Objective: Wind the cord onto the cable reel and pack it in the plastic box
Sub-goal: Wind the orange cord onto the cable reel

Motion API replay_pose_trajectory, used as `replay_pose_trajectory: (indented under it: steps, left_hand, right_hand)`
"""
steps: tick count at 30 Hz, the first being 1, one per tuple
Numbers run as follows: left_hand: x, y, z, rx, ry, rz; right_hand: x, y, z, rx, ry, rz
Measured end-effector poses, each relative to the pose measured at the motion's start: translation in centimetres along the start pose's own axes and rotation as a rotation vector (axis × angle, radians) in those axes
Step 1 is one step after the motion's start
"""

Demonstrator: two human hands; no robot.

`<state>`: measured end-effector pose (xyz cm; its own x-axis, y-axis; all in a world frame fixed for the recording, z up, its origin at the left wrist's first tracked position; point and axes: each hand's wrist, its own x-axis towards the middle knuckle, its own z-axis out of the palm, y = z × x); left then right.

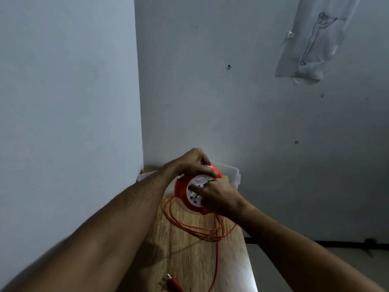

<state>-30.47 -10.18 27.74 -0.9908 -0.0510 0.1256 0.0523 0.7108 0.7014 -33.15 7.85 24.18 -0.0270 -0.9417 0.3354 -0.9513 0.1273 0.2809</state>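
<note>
An orange cable reel [181, 189] with a white socket face is held tilted above the far end of a narrow wooden table [189, 256]. My left hand [192, 163] grips the reel's top rim. My right hand [214, 196] presses on the white face, fingers spread over it. The thin orange cord [195, 228] hangs from the reel and lies in loose loops on the wood, with one strand running toward me. Its orange plug [173, 280] rests near the table's near end. A clear plastic box [230, 172] stands just behind the reel against the wall.
The table sits in a corner, with a wall on the left and one behind. Its right edge drops to a grey floor [315, 268]. A paper sheet with a line drawing [311, 41] is taped high on the back wall.
</note>
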Motion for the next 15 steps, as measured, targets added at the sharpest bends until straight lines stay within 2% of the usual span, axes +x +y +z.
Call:
replay_pose_trajectory:
  steps: [2,5,7,9,11,12,13,15]
  left_hand:
    - [0.1,-0.4,-0.3,-0.034,0.062,0.004]
    - [0.1,-0.4,-0.1,-0.069,0.083,0.002]
    - [0.3,-0.1,0.6,-0.036,0.055,0.003]
    - [0.3,-0.2,1.5,-0.01,0.031,-0.01]
    - [0.4,-0.7,2.0,-0.015,0.031,-0.021]
    - [0.3,-0.9,2.0,-0.022,0.036,-0.026]
    - [0.2,-1.0,1.9,-0.027,0.043,-0.026]
    - [0.0,-1.3,1.3,-0.037,0.05,-0.027]
  right_hand:
    - [-0.5,-1.8,0.6,0.32,0.153,0.408]
    - [0.2,-5.5,1.4,0.768,0.51,0.995]
    - [1.4,-7.3,1.1,1.112,0.655,1.395]
    - [2.6,-8.2,-0.2,1.562,0.765,1.794]
    - [3.3,-8.1,-1.5,1.902,0.885,1.965]
    - [3.4,-8.1,-1.8,1.965,0.925,1.987]
    - [3.5,-8.0,-2.1,1.98,0.909,1.964]
    - [2.9,-7.9,-2.0,1.912,0.774,1.901]
